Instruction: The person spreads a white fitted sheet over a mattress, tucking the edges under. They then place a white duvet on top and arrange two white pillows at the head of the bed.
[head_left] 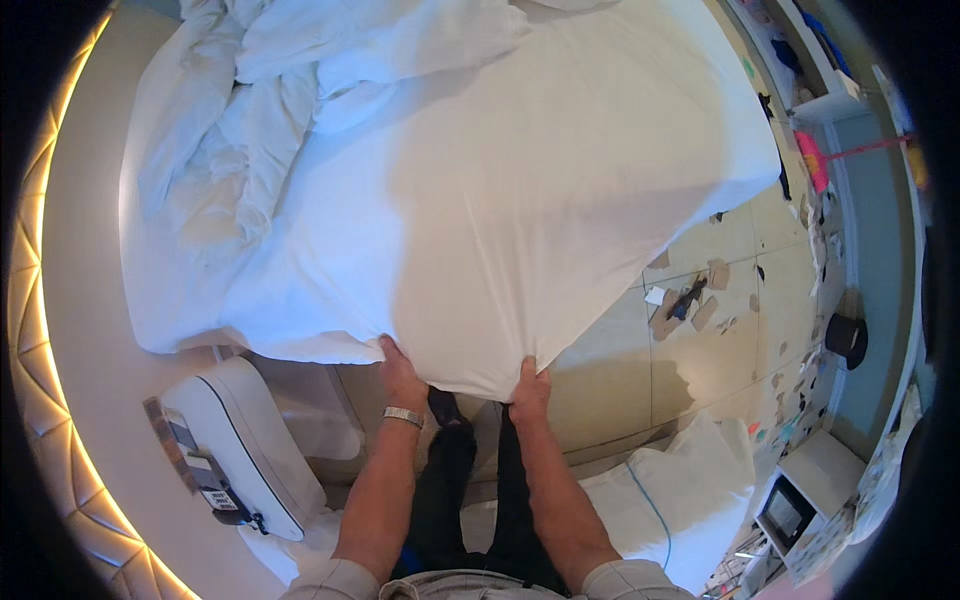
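Observation:
A white bed sheet covers the mattress in front of me, and its near edge is pulled toward my body between both hands. My left hand grips that edge, fingers closed on the cloth; a metal watch band circles the wrist. A short way to the right, my right hand is closed on the same edge, thumb on top. Creases run from the right hand up across the sheet. A crumpled white duvet lies over the far left of the bed.
A white bedside cabinet stands left of my legs. Behind it to the right lies a white pillow with a blue line. Cardboard scraps litter the tiled floor at right, near a black hat and a pink broom head.

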